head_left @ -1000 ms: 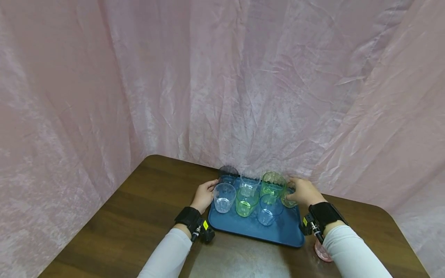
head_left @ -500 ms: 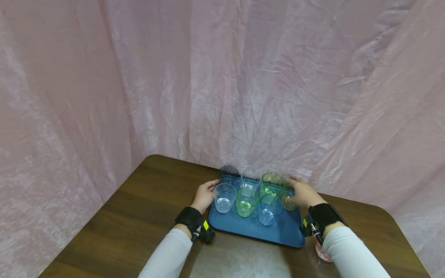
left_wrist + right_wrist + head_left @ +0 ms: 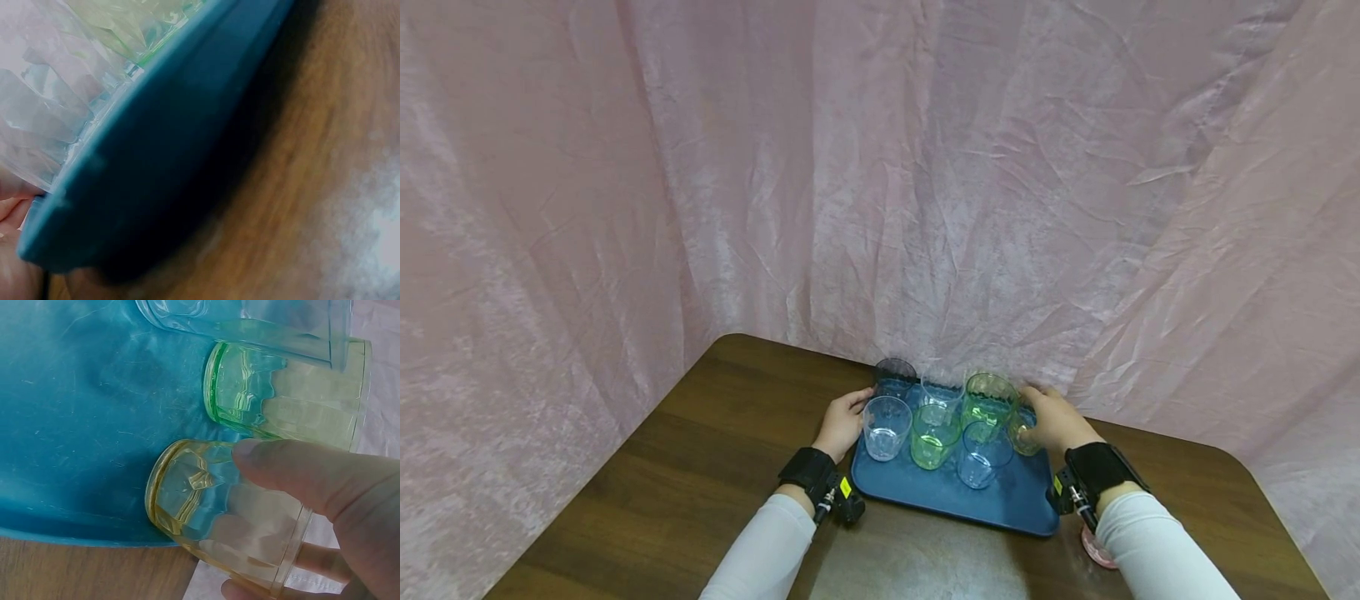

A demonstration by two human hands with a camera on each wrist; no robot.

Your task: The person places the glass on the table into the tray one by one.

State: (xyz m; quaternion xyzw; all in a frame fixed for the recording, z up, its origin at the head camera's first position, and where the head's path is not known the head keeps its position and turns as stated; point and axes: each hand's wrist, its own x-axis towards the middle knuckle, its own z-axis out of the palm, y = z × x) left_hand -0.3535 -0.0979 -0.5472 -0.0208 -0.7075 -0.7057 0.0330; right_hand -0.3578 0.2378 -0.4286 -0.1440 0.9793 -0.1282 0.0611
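Observation:
My left hand point(image 3: 840, 423) grips the left rim of a blue tray point(image 3: 955, 504); in the left wrist view, fingers point(image 3: 19, 265) wrap the tray's corner, partly hidden. My right hand point(image 3: 1058, 419) holds a yellowish clear glass point(image 3: 200, 494) at the tray's back right corner, thumb on its near side and fingers behind. The glass stands upright with its base on the tray. Beside it is a green glass point(image 3: 244, 381). Several more stand on the tray: a dark glass point(image 3: 895, 377), clear glasses point(image 3: 886, 427), a light green glass point(image 3: 934, 442) and a blue glass point(image 3: 983, 458).
A pink glass point(image 3: 1097, 548) sits on the wooden table point(image 3: 700, 467) to the right of the tray, partly hidden by my right forearm. Pink curtain point(image 3: 880, 208) hangs close behind the table's back edge, near the rear glasses.
My right hand and the yellowish glass have come down slightly at the tray's back right corner. My left hand stays at the tray's left rim. The other glasses keep their places.

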